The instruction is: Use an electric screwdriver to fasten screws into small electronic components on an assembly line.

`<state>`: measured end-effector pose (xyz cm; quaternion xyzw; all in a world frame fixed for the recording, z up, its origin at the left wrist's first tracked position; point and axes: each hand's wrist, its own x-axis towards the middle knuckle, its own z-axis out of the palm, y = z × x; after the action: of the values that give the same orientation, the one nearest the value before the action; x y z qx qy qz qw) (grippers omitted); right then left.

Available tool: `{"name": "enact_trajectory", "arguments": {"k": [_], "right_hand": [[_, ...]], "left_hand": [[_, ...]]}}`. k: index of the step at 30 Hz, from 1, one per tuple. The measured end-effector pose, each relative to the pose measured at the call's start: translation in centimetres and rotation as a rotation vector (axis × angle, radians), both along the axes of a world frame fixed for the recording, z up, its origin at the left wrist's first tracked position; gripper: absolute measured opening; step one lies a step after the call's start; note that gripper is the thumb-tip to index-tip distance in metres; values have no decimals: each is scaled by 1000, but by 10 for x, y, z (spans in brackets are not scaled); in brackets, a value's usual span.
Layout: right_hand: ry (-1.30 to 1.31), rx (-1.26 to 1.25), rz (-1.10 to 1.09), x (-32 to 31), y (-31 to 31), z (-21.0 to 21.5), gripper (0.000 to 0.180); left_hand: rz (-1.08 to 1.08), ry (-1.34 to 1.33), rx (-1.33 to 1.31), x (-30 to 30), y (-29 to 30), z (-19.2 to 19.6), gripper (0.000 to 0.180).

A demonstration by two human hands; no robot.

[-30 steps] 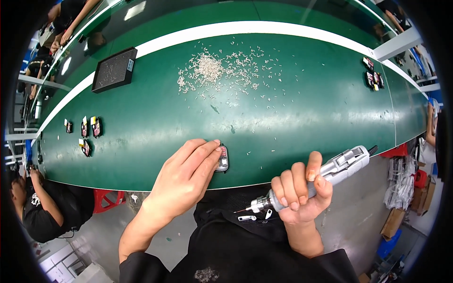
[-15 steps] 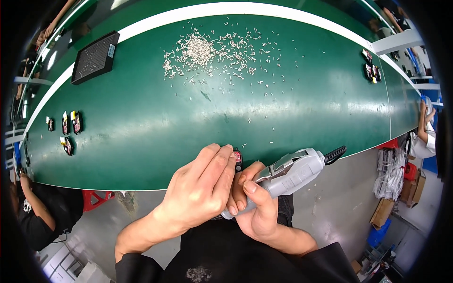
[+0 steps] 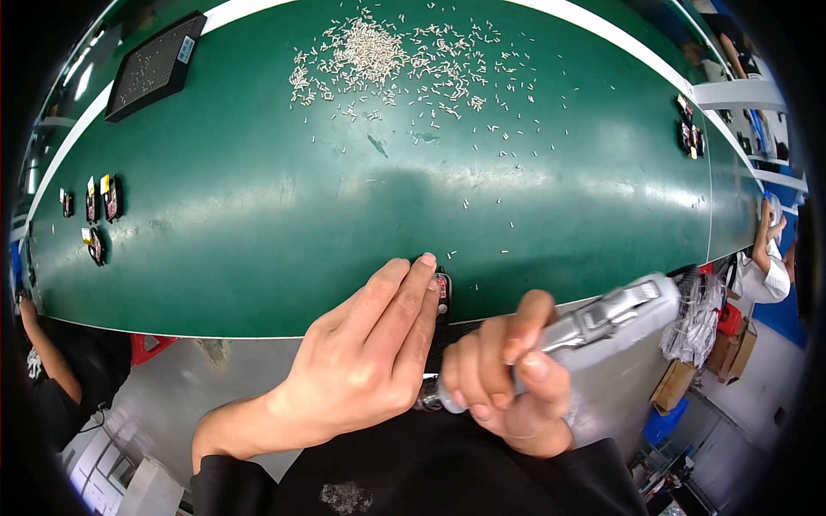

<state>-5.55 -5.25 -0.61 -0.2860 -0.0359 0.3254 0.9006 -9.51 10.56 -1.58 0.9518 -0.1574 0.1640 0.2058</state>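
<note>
My left hand [image 3: 366, 331] is at the near edge of the green table, its fingers pressed together over a small black device [image 3: 444, 295] with a red face. Only the right part of that device shows; the rest is under the fingers. A grey electric screwdriver [image 3: 607, 322] with a metal lever lies in my right hand [image 3: 508, 378], whose fingers are closed around it. The tool slants with its cord end up to the right and its front end down toward my left wrist. Its tip is hidden from view.
A pile of small screws [image 3: 370, 52] spreads across the far middle of the table [image 3: 284, 224]. At the far left stands a black perforated tray [image 3: 155, 69]. Several small black devices [image 3: 112, 198] lie at left, others [image 3: 688, 138] at right. Co-workers' arms [image 3: 56, 353] show at both sides.
My right hand has swung the screwdriver to the right, away from the device, and is blurred by motion. My left hand stays on the device. The whole view has shifted slightly.
</note>
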Motion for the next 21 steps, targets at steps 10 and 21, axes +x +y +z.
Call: {"name": "enact_trajectory", "arguments": {"k": [10,21], "right_hand": [[-535,-93,-47,77,-1,35,18],[-507,-69,29,87,12,9,19]], "left_hand": [[-36,42,84,-8,3,1,36],[-2,86,58,-9,-4,6,35]]}}
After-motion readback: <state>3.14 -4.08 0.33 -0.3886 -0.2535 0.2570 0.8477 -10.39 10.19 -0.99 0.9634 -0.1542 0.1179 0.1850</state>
